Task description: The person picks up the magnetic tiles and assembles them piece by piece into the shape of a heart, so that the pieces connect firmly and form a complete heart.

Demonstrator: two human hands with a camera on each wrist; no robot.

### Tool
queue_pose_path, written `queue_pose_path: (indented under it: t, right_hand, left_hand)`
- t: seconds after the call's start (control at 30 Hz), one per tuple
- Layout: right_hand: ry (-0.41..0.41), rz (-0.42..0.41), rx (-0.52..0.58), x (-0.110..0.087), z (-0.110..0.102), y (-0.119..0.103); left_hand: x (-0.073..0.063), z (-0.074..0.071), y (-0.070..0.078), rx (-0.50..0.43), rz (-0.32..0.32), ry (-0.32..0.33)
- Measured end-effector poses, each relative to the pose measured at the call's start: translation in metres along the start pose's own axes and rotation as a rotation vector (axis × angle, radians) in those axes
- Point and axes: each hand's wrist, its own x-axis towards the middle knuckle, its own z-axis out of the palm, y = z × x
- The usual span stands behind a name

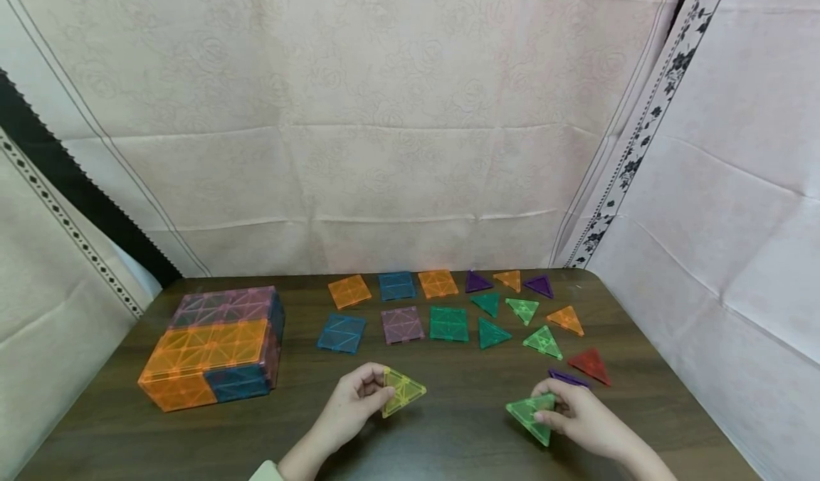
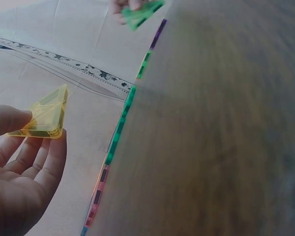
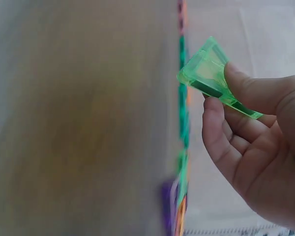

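Observation:
Between thumb and fingers, my left hand (image 1: 351, 404) pinches a yellow translucent triangular magnetic tile (image 1: 403, 393), held above the table. In the left wrist view the yellow tile (image 2: 45, 115) looks thick at its edge; whether it is more than one piece I cannot tell. On the right, my right hand (image 1: 586, 417) grips a light green triangular magnetic tile (image 1: 535, 417) by one side. The right wrist view shows the thumb across the green tile's face (image 3: 206, 69). A purple triangular tile (image 1: 567, 378) lies just behind the right hand, partly covered by it.
A box built of orange, blue and pink square tiles (image 1: 211, 346) stands at the left. Flat square tiles (image 1: 448, 324) lie in rows mid-table. Several triangular tiles (image 1: 492, 333) are spread to their right, with a red triangle (image 1: 591, 366) nearest the right edge. Pale cloth (image 1: 410, 125) hangs behind.

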Motion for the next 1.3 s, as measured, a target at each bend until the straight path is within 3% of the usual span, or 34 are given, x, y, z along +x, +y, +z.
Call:
queue_pose_path:
  t: [0.37,0.6,0.93,1.3]
  right_hand:
    - [0.048,-0.092,0.046,0.051,0.039,-0.048]
    - [0.063,-0.086,0.084,0.068,0.057,-0.067]
    - [0.043,-0.092,0.129,0.075,0.074,-0.072]
    - [0.035,-0.122,0.158,0.075,0.081,-0.073]
  left_hand:
    - [-0.004,0.002,0.0,0.073,0.056,-0.143]
    - [-0.005,0.004,0.001,0.133,0.094,-0.185]
    - [-0.007,0.006,0.002,0.037,0.146,-0.271]
    - [-0.008,0.01,0.003,0.049,0.1,-0.22]
